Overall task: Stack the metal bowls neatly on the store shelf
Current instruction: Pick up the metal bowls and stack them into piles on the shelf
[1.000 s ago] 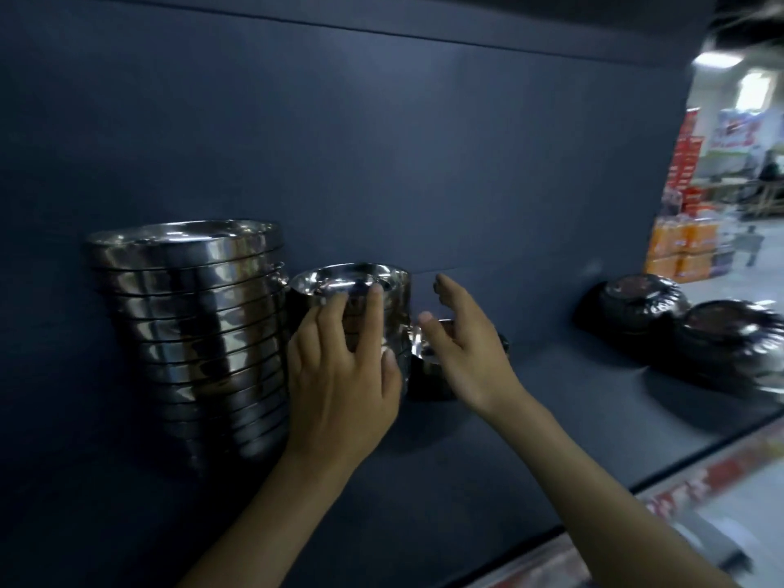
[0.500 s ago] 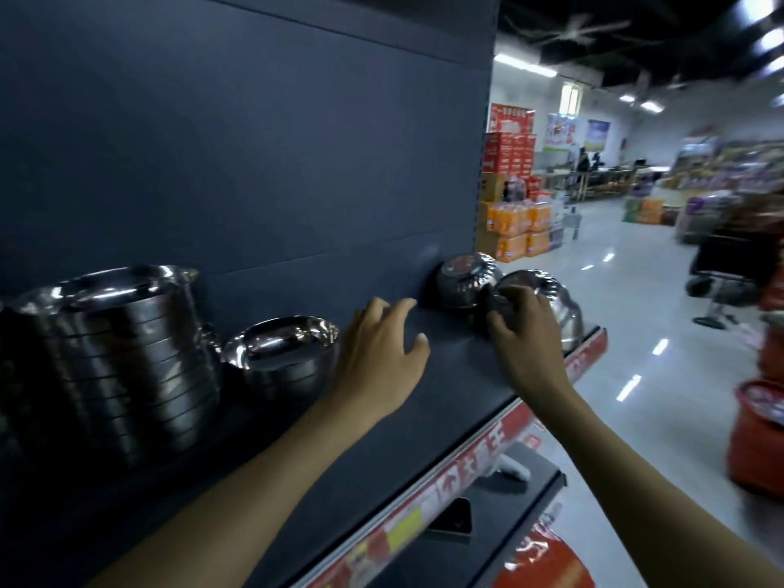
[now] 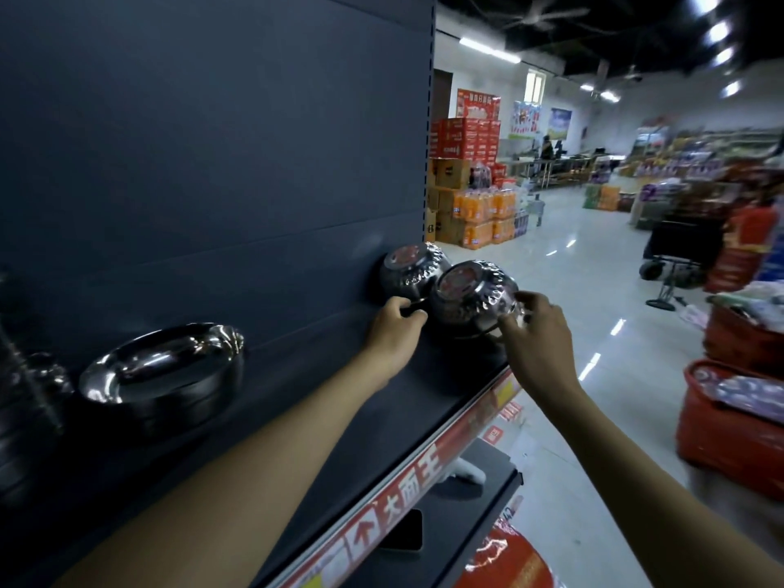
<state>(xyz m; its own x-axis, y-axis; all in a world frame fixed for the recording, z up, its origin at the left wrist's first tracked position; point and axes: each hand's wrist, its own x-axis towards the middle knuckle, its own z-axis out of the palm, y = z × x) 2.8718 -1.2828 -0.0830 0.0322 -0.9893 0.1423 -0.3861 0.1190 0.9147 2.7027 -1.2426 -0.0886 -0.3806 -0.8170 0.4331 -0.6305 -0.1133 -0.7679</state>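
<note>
Right end of the store shelf point(image 3: 339, 418), roughly 1 o'clock from frame centre: two embossed metal bowls, both upside down and touching.
- Far bowl point(image 3: 413, 269) against the back panel point(image 3: 212, 163).
- Near bowl point(image 3: 471, 292) at its 4 o'clock, close to the red price strip point(image 3: 403, 490) along the shelf lip.

Hands:
- Left hand point(image 3: 396, 328) curled at the far bowl's lower rim, 7 o'clock side, thumb over fingers, apparently pinching the edge.
- Right hand point(image 3: 536, 337) pinching the near bowl's rim at its 3 o'clock, thumb against fingers.

Elsewhere on the shelf: nested stack point(image 3: 165, 367) at 8 o'clock in frame, rims up. Taller stack point(image 3: 29, 401) at 9 o'clock, dim and partly cut off.

Handling, judged:
- Thin polished steel, so probably light, stiff and slick.
- Likely to dent or clang rather than break.
- Dimpled wall offers some purchase, but the rolled rim looks the surest hold. Best taken at opposite sides of the rim, or with a palm over the domed base.
- Probably needs turning rim-up before nesting.
- Worth care with the near bowl: so close to the lip, a slip could send it to the floor.
</note>
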